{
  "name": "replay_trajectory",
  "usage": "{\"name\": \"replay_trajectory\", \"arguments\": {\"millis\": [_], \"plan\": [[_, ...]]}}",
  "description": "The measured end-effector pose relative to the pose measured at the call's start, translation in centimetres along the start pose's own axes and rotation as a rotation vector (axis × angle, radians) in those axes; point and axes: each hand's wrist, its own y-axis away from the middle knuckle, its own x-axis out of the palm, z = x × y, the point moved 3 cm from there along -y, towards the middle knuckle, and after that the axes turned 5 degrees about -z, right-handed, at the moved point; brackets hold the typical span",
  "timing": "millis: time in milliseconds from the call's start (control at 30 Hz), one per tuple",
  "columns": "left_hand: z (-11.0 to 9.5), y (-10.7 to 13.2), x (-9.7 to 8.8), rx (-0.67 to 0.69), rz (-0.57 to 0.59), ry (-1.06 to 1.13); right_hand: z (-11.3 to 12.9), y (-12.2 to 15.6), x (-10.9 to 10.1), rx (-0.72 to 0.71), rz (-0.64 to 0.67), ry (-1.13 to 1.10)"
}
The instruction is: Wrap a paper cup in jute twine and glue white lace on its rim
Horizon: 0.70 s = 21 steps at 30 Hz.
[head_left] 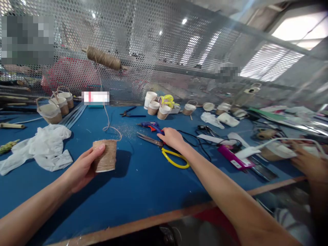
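**Twine, cup and scissors on a blue workbench**

At a blue-topped work table, a person's left hand grips a small brown twine-wrapped cup. The thumb lies across its near side and the fingers close round the back, holding it upright just over the table left of centre. A thin strand of jute twine loops off the cup's far rim and climbs to a fat brown spool of twine, set on a rod against the perforated metal screen at the far edge of the table.

The right hand reaches farther out, palm down, and lies on a pair of steel scissors with yellow loop handles. Its fingers curl over the spot where blades meet handles — whether they have closed on the tool cannot be told. The blades point left; the handles lie toward the near right. Just beyond the fingertips lies a blue hot-glue gun with an orange trigger, its black cord trailing right.

A crumpled white cloth lies to the left of the cup, with small handled baskets in jute behind it. Far centre stands a cluster of white paper cups, some banded in twine, with blue-handled pliers to their left. At the right edge a co-worker's hand is at work on a white piece, near a flat magenta packet.
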Motion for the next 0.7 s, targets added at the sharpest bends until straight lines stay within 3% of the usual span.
{"name": "replay_trajectory", "arguments": {"millis": [167, 300, 500, 700], "plan": [[0.1, -0.1, -0.1, -0.012, -0.010, -0.011, -0.2, -1.1, -0.1, -0.006, -0.027, 0.043], [0.0, -0.1, -0.2, -0.015, -0.018, -0.013, 0.1, 0.4, -1.3, -0.033, -0.063, 0.044], [-0.2, 0.0, 0.1, -0.024, 0.024, 0.003, -0.4, 4.8, -1.7, -0.189, 0.140, -0.015], [0.1, -0.3, 0.4, -0.013, 0.063, 0.073, -0.8, 5.6, -1.0, -0.167, 0.180, -0.115]]}}
